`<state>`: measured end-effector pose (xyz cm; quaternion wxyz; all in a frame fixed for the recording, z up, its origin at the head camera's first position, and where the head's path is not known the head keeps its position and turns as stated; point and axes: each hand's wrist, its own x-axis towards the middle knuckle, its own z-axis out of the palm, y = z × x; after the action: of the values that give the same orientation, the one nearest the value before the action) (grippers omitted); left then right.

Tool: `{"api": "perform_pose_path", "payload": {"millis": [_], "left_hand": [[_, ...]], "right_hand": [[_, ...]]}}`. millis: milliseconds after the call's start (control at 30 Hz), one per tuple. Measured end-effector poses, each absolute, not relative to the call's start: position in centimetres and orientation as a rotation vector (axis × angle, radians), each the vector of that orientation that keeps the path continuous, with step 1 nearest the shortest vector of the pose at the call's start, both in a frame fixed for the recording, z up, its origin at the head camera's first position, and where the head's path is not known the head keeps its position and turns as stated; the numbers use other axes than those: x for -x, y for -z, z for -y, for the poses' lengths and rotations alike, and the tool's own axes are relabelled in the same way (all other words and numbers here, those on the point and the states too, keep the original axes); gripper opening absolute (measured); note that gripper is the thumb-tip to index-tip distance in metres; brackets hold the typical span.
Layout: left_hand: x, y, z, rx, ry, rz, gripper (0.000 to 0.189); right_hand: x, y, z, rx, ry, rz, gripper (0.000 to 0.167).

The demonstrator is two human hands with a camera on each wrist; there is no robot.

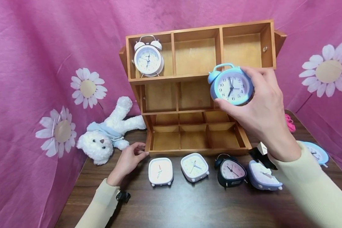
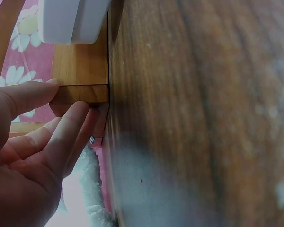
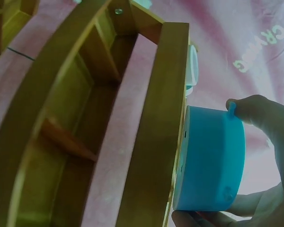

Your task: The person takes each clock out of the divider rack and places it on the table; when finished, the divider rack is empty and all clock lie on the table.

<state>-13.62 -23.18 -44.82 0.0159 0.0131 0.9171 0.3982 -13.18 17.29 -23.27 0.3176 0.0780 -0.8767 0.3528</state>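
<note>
My right hand [image 1: 263, 106] grips a light blue alarm clock [image 1: 234, 86], thumb under its front and fingers along its right side. The clock is upright, its face toward me, in front of the right part of the shelf's top tier; the right wrist view shows its blue side [image 3: 213, 158] close to a shelf board. At the lower left corner of the wooden tiered shelf [image 1: 199, 152], my left hand [image 1: 129, 160] holds the frame; in the left wrist view thumb and fingers lie around the wooden corner [image 2: 80, 93]. A white twin-bell clock [image 1: 148, 60] stands in the top left compartment.
Along the shelf's front stand a white square clock [image 1: 161, 171], another white clock [image 1: 194, 167], a black clock [image 1: 231, 172] and a purple-blue clock [image 1: 263, 175]. A blue clock [image 1: 316, 152] lies at right. A white teddy bear [image 1: 98, 145] lies left, before pink flowered curtains [image 1: 22, 47].
</note>
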Motion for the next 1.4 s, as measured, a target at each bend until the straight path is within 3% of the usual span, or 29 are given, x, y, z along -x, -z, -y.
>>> {"api": "perform_pose_path", "payload": {"millis": [500,733,1400], "left_hand": [[13.7,44.8,23.2,-0.049,-1.249,-2.849,0.036],[13.6,45.6,23.7,-0.172,-1.329,-2.857,0.036],[13.6,44.8,23.2,-0.057,-1.245,-2.849,0.037]], "right_hand": [[9.9,27.1,-21.1,-0.083,-0.883,2.329,0.099],[8.8,30.0,-24.1,-0.042,-0.828,2.406,0.100],[5.0,36.2,-32.0,0.204,-0.699,2.706,0.101]]}}
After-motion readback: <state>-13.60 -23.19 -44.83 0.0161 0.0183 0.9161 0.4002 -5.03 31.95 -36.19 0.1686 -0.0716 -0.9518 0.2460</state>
